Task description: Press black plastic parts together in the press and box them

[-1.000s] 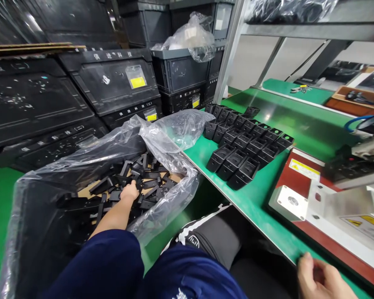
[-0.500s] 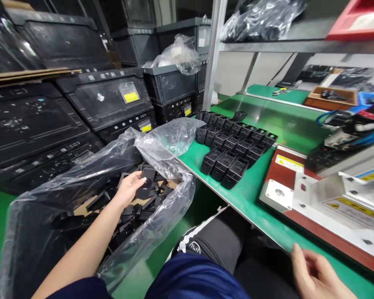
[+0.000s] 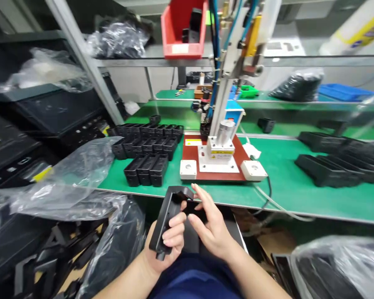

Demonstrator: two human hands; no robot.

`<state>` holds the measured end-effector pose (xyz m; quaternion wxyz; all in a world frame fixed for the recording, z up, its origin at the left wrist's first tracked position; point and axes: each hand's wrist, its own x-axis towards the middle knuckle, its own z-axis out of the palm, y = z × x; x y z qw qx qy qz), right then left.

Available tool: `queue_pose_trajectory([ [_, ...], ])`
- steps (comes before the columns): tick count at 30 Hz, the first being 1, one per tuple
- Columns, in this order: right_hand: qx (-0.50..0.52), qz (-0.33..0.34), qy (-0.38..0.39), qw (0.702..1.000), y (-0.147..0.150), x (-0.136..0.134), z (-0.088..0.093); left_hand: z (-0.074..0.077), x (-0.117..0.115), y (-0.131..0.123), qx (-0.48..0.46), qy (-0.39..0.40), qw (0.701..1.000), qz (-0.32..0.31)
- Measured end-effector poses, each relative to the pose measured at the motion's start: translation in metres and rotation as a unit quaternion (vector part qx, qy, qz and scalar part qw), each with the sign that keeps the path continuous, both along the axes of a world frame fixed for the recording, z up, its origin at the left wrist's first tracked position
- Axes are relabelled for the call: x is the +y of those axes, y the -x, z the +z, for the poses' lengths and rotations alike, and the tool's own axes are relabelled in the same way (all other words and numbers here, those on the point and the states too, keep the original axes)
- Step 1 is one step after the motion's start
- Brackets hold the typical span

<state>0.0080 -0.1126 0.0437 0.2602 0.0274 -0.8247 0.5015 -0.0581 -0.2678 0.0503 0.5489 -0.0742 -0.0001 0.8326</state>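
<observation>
My left hand (image 3: 170,241) is closed around a long black plastic part (image 3: 166,218), held upright in front of my lap. My right hand (image 3: 210,226) is beside it with fingers spread, its fingertips touching the part's upper end near the bracket-like top. Both hands are just below the front edge of the green bench (image 3: 286,187). Rows of black plastic housings (image 3: 148,145) stand on the bench to the upper left of my hands. A small press fixture on a red base (image 3: 218,160) sits straight ahead.
A plastic-lined bin of loose black parts (image 3: 52,253) is at my lower left. Black trays (image 3: 336,166) lie on the bench at right. Another plastic-lined bin (image 3: 343,265) is at lower right. A red bin (image 3: 182,31) sits on the shelf above, with stacked black crates (image 3: 25,124) at left.
My left hand has lifted a black part out of the bin and brought it in front of me. My right hand rose to meet it. My view turned right toward the fixture.
</observation>
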Motion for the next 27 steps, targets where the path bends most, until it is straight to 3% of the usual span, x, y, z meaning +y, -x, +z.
queue_pose_trajectory([
  [4,-0.028,0.068,0.091,0.993,-0.004,0.01,-0.003,-0.006,0.01,-0.023,-0.056,0.009,0.995,-0.085],
  [8,-0.05,0.094,0.242,0.965,-0.007,0.013,-0.012,0.005,0.017,-0.029,0.011,0.054,0.994,-0.099],
  [14,-0.034,0.062,0.495,0.866,0.0,0.01,-0.017,0.01,0.029,-0.029,0.052,0.049,0.986,-0.151],
  [20,-0.068,0.056,0.612,0.786,0.0,0.019,-0.017,-0.002,0.037,-0.029,0.042,-0.005,0.986,-0.162],
  [27,-0.145,0.04,0.687,0.71,0.002,0.02,-0.026,-0.005,0.042,-0.028,0.005,0.02,0.988,-0.151],
])
